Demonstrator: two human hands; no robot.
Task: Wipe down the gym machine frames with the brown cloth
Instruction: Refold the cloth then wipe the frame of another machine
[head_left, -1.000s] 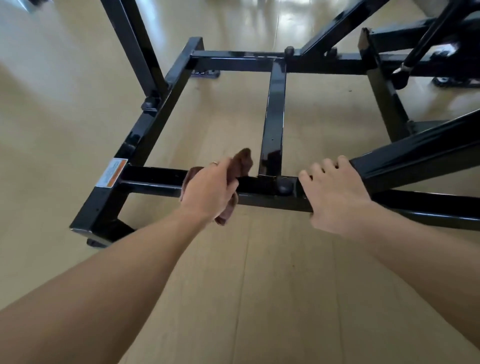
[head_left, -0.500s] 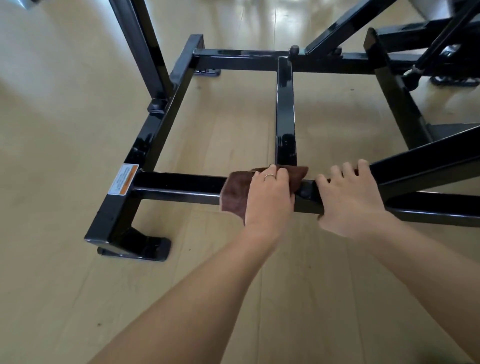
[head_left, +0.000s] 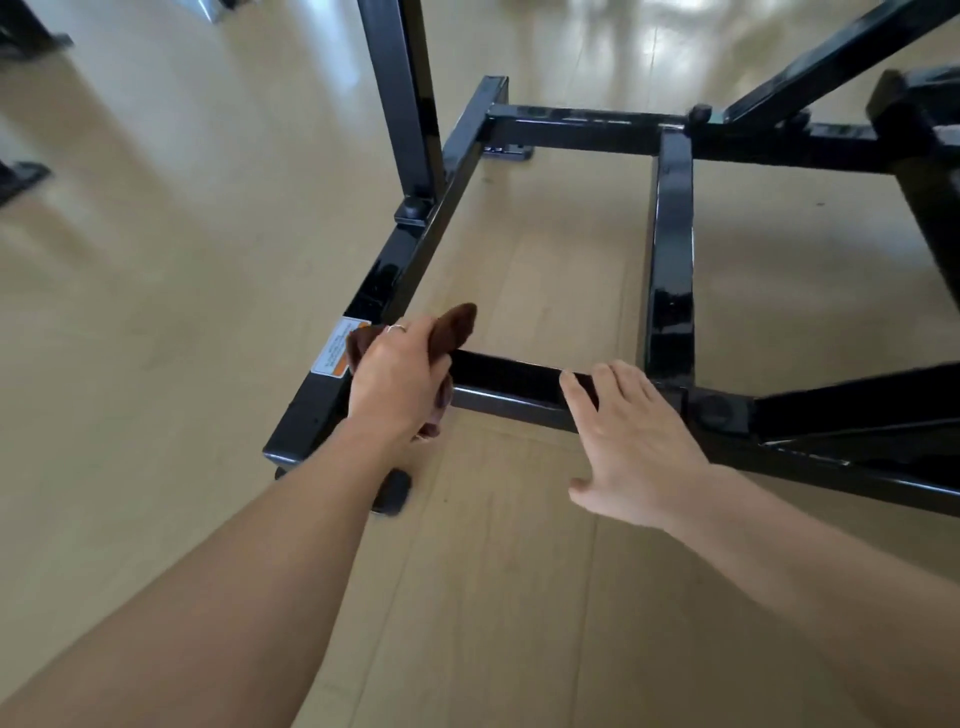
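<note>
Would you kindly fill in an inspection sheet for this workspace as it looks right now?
Surface: pale wood-look floor, glossy with light reflections.
Job's things: brown cloth bunched at the left corner of the black machine frame; warning label partly covered.
Clutter: nothing seen.
Hands: left hand grips the cloth; right hand rests flat on the near crossbar, fingers straight.
Cables: nothing seen.
Surroundings: black feet of other equipment at the far left edge.
</note>
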